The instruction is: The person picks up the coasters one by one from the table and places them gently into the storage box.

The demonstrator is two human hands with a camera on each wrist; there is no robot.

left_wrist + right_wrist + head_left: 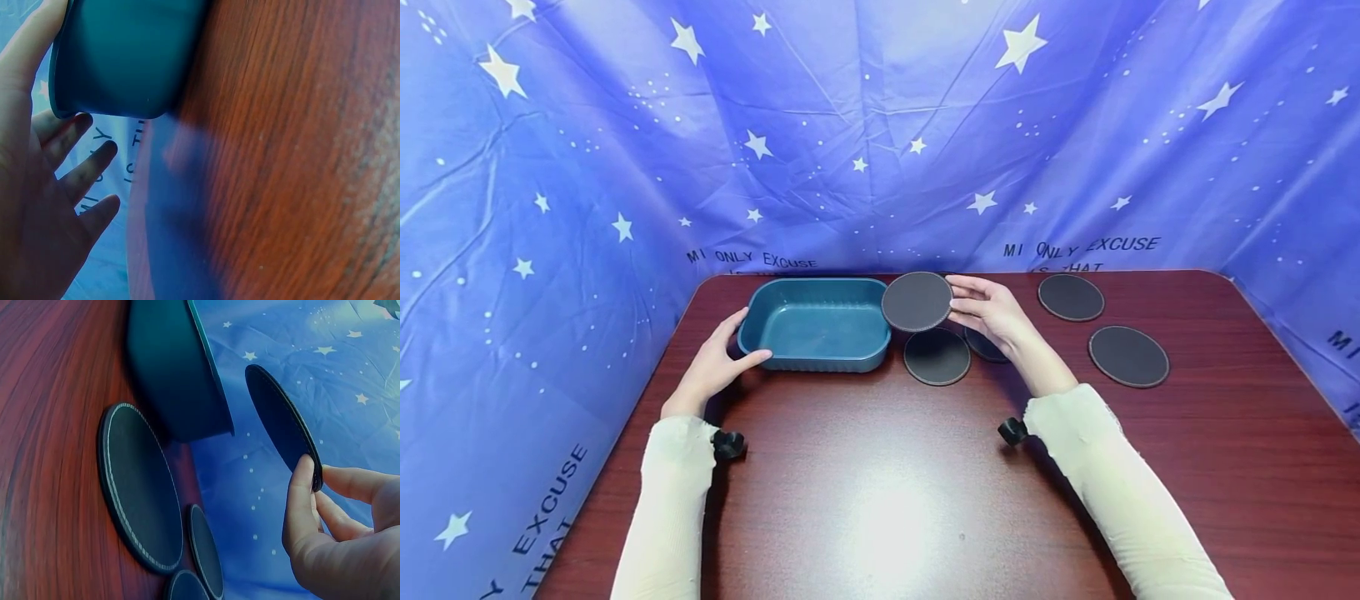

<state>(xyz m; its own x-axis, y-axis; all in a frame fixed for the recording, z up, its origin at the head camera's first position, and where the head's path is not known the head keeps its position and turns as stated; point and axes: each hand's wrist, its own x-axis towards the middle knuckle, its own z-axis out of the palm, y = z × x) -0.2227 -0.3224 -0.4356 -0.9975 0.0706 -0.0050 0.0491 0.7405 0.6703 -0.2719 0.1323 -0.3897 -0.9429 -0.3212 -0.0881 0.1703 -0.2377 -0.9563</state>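
A teal rectangular plastic container (820,333) with rounded corners stands at the back left of the table. My left hand (715,367) holds its left end, thumb along the front rim and fingers at the left side; the lower fingers spread loosely in the left wrist view. Between thumb and fingertips, my right hand (992,312) pinches a round black coaster (917,302) by its right edge. That coaster is raised off the table, just right of the container. Below it lies another black coaster (937,357) with a pale stitched border (140,487).
Partly hidden behind my right hand lies a coaster (987,345). Farther right are a back coaster (1071,297) and a nearer coaster (1129,356). A blue star-printed curtain (865,125) borders the dark red wooden table (880,467) at the back and sides.
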